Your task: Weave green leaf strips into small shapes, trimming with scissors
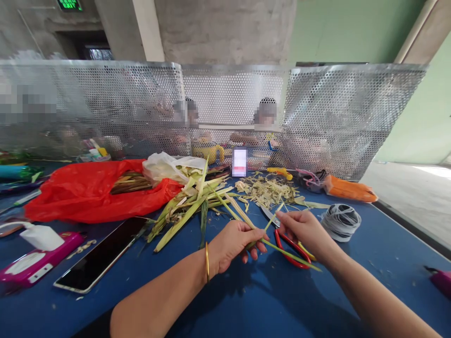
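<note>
My left hand [243, 240] is closed around a few long green and straw-coloured leaf strips [243, 213], whose ends stick out on both sides of it. Thumb and fingers of my right hand [299, 230] pinch a thin green strip [273, 220] that rises from the left hand. Just beneath the right hand, red-handled scissors [287, 251] lie on the blue table [253, 305], partly covered by the hand. Beyond both hands is a pile of long leaves [186, 218], with a heap of shredded leaf scraps [271, 191] to its right.
A roll of grey string [341, 222] and an orange pouch [348, 188] sit at right. On the left are a red plastic bag [81, 188], a dark-screened phone [105, 253] and a purple power strip [42, 265]. A perforated metal screen [232, 89] stands behind, with people beyond it.
</note>
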`<control>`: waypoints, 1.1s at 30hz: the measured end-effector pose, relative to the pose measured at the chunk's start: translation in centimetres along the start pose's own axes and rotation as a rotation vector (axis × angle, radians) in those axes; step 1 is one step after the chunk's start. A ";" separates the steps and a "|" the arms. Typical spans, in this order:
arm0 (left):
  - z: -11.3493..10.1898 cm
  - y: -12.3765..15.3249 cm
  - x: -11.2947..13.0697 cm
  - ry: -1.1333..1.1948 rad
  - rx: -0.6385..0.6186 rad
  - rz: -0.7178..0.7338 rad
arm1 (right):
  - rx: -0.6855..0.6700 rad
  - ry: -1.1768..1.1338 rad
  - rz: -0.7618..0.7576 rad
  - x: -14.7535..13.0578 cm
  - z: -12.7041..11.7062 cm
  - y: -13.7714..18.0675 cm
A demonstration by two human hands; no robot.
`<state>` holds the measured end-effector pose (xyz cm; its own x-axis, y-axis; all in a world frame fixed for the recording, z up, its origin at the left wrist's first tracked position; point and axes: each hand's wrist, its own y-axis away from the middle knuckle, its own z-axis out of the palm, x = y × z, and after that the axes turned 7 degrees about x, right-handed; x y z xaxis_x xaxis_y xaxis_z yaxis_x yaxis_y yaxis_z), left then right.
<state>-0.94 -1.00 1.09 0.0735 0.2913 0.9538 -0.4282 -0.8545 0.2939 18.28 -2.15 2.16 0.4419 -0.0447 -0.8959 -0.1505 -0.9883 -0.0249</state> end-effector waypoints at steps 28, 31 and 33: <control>-0.4 -0.5 0.0 0.259 0.047 0.019 | -0.050 0.873 -1.258 -1.0 2.6 3.7; -0.3 -0.5 0.1 0.289 0.092 0.015 | -0.070 0.979 -1.268 -0.5 3.5 3.6; -0.1 -0.5 0.0 0.316 0.124 0.026 | -0.058 0.970 -1.278 -0.4 3.6 3.5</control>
<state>-0.83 -0.48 0.92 -0.2267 0.3709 0.9006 -0.3124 -0.9035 0.2934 14.40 -5.04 0.88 0.6159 0.7264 0.3049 0.7620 -0.4510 -0.4647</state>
